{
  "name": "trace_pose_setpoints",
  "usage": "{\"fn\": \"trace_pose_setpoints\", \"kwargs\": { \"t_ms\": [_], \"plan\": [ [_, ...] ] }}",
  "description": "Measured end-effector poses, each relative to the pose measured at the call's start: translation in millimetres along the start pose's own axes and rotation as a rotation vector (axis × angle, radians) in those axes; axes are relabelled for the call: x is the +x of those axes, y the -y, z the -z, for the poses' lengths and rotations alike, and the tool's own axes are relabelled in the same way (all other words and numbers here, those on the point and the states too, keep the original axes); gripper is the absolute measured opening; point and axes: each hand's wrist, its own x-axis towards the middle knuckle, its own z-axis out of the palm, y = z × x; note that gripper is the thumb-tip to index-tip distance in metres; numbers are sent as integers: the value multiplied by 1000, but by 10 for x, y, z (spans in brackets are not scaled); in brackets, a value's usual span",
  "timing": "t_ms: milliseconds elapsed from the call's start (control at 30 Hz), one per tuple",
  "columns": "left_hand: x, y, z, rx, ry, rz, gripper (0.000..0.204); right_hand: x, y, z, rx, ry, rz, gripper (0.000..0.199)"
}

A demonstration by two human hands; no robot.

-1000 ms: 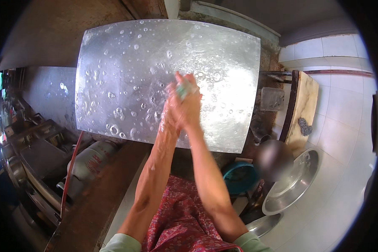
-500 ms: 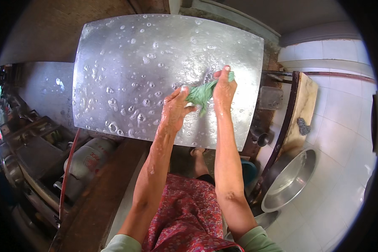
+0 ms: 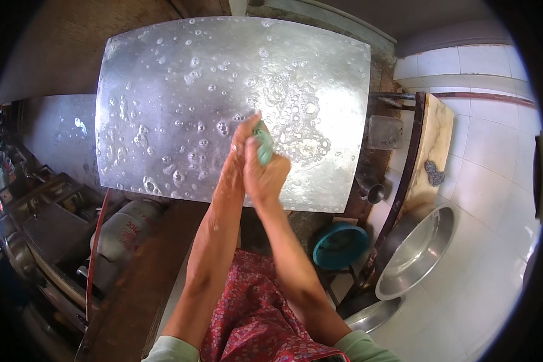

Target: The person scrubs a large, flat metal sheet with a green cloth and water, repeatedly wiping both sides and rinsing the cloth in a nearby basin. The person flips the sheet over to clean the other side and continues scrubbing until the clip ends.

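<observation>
A broad metal sheet (image 3: 157, 78) fills the view from ten o'clock round to two, lying near-level across dark supports, bubbles and wet patches scattered over it and a bright glare toward two. Just above the centre, over this sheet, is the green cloth (image 3: 263, 148), bunched tight. The left hand (image 3: 241, 136) and the right hand (image 3: 265, 175) are closed round it and pressed together, a short stretch of cloth showing between them; the left fingers are partly hidden. White tiles (image 3: 485, 145) spread from two o'clock to four. A grey scouring pad (image 3: 434, 173) lies at three on a pale, stained slab (image 3: 431, 136). At eight stands a grey cylinder (image 3: 127, 232) bearing red printing, with a thin red hose (image 3: 96, 253) beside it. A dark wooden board (image 3: 133, 283) slants between seven and eight. Toward four and five sit a round teal basin (image 3: 341, 246) and a wide, shiny steel basin (image 3: 419, 253), its rim tilted. At six, a red flowered garment (image 3: 253, 314) hangs in soft folds, between pale green sleeves (image 3: 172, 350).
</observation>
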Motion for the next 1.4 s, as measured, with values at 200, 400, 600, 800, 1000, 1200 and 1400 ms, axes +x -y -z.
{"fn": "trace_pose_setpoints", "kwargs": {
  "t_ms": [200, 400, 600, 800, 1000, 1200, 1400],
  "plan": [
    [-220, 97, -632, 132, -272, 76, 38, 694, -105, 439, -269, 39, -360, 43],
    [-127, 66, -645, 24, -73, -38, 20, 892, -356, 717, 841, 39, -824, 34],
    [228, 595, 241, -377, 6, -79, 23, -182, 106, 36, -213, 99, 161, 35],
    [-273, 458, -1016, -46, -432, 62, 19, 921, -356, 468, 313, -96, -309, 21],
    [-147, 1085, -732, 1163, -220, -418, 17, 224, -1250, 1488, -294, -269, -264, 55],
    [-523, 1020, -294, 1763, -297, -761, 48, -89, -1712, 1067, -922, -295, -92, 85],
    [-878, 545, 698, 1988, -392, -647, 74, 15, -1446, 458, -803, -158, 196, 71]
  ]
}}
